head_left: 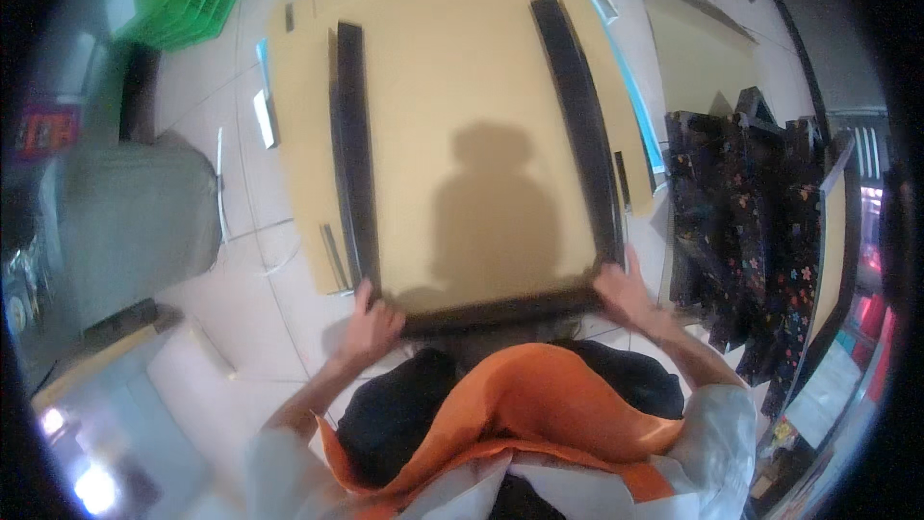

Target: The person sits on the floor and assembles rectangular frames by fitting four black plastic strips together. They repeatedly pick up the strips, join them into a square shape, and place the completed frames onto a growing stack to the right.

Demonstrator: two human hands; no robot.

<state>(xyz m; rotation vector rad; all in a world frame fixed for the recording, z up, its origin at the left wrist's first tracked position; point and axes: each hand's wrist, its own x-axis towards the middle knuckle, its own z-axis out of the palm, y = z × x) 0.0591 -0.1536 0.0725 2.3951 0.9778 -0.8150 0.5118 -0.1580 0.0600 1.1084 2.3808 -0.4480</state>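
Black strip (500,313) at near edge of tan board (443,67): left hand (375,327) at its left end, right hand (626,295) at its right, well apart; too blurred to tell whether they're clamped. Board lies flat over floor tiles (217,96), dark side strips (353,135) up both flanks. Green basket (197,10) past board's far-left corner, floral dark pieces (746,212) to board's right.

ok so it's a big tan cardboard sheet (452,58) lying pretty much flat over the pale tiled floor (207,87), narrow dark slots (621,178) near its edges. 2 long dark strips (353,144) run lengthwise, roughly parallel, plus 1 shorter crosswise strip (496,315) along the near end
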